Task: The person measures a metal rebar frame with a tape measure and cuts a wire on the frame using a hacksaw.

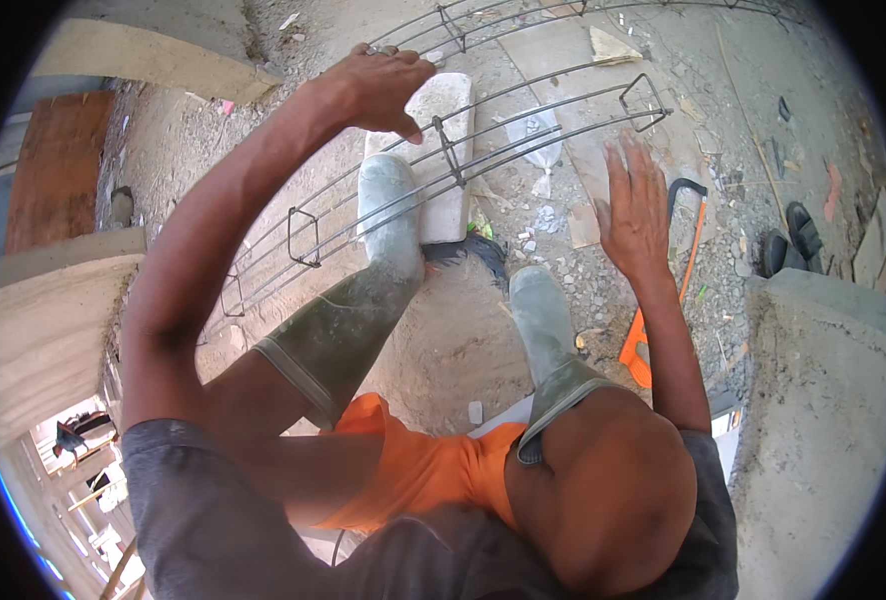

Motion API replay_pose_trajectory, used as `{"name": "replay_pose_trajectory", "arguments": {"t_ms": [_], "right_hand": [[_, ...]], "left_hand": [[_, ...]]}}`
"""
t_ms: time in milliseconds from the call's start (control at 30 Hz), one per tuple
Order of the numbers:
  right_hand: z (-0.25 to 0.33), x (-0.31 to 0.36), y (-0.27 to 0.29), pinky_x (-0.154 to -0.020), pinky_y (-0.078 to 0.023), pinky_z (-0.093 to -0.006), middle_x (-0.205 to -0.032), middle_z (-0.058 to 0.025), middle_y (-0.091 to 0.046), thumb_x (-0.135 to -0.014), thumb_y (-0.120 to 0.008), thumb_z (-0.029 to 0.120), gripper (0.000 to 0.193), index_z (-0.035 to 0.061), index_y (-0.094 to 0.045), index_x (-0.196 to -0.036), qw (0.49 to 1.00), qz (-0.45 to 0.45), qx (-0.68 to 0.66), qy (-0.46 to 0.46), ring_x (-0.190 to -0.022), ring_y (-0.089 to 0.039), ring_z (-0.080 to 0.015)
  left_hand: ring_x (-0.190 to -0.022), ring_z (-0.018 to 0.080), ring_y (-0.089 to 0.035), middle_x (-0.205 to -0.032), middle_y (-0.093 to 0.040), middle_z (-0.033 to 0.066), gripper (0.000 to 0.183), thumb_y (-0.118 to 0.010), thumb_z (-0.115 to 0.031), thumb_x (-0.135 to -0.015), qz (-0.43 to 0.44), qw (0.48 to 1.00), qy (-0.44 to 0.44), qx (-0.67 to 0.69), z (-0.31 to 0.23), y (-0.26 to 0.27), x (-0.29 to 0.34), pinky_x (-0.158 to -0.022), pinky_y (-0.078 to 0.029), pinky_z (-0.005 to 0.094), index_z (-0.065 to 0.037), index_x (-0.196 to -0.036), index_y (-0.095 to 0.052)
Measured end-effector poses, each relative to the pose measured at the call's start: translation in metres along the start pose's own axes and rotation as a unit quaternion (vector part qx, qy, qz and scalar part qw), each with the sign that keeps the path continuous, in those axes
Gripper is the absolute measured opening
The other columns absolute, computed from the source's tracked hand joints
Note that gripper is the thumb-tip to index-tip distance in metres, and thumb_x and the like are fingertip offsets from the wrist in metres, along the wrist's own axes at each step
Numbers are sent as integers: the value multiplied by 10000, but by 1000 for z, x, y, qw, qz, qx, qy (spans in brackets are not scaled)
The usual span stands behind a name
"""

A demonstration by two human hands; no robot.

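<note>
A long rebar cage (450, 150) of thin steel rods and square stirrups slants across in front of me, over a pale concrete block (446, 215). Above its rods my left hand (388, 88) hovers near the block's far end, thumb spread from the fingers; whether it touches a rod I cannot tell. Past the cage's right end, my right hand (635, 210) is raised, fingers stretched out and holding nothing. Some rods cross in front of my left rubber boot (388, 205). A hacksaw (637, 345) with an orange handle lies on the ground beside my right forearm.
Another length of rebar cage (453, 28) lies farther off. Dark sandals (803, 235) sit at the right, beyond a concrete ledge (813, 390). A knotted plastic bag (538, 145), rubble and scraps litter the ground. Concrete beams (53, 330) and a brown board (58, 170) stand left.
</note>
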State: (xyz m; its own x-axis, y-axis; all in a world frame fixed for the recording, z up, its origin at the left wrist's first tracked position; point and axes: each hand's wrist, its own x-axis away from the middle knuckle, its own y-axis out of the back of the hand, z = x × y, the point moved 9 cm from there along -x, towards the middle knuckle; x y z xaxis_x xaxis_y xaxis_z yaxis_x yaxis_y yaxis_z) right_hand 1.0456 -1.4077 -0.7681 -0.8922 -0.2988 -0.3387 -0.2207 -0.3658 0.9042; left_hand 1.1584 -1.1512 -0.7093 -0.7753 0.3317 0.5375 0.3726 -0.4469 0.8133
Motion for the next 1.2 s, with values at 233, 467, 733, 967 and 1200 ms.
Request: {"name": "replay_pose_trajectory", "arguments": {"t_ms": [233,467,733,967,1200], "right_hand": [[1,-65,-28,-1180,-244,-549,-1566,-124,-332,-864,-632,66,725,152,-342,-1524,996,-24,65,61,-1460,-299,-333],[15,-13,-26,-1171,-262,-525,-1543,-186,-345,-852,-678,87,686,64,-385,-1471,998,-10,-2,66,-1441,-315,-360],[-17,-64,-34,-1179,-243,-540,-1548,-149,-357,-840,-675,101,745,81,-337,-1502,994,-15,94,51,-1454,-309,-346],[-41,-80,-69,-1141,-283,-530,-1284,-148,-558,-799,-742,191,376,71,-572,-1113,986,73,142,54,-1322,-461,-314],[-39,-91,-67,-1002,-385,-484,-1309,-163,-547,-769,-724,106,164,50,-613,-876,992,88,74,48,-1267,-492,-333]], "left_hand": [[-1438,354,-351,-1572,-334,139,858,-771,-425,-829,-43,985,144,80,80,-120,218,-1161,-314,587,-131,-1502,-327],[-1255,419,-492,-1442,-417,284,862,-702,-517,-881,-103,639,446,619,96,-373,291,-1016,-447,482,68,-1418,-368],[-1402,426,-315,-1507,-346,238,818,-750,-347,-865,-336,786,460,242,41,-337,261,-1144,-298,515,-14,-1483,-330],[-1425,435,-312,-1542,-345,206,441,-835,-358,-773,-313,871,318,205,89,-324,240,-1140,-306,539,2,-843,-590],[-1439,439,-306,-1597,-257,218,410,-839,-244,-768,-243,893,304,227,99,-335,231,-1107,-391,503,24,-817,-532]]}}
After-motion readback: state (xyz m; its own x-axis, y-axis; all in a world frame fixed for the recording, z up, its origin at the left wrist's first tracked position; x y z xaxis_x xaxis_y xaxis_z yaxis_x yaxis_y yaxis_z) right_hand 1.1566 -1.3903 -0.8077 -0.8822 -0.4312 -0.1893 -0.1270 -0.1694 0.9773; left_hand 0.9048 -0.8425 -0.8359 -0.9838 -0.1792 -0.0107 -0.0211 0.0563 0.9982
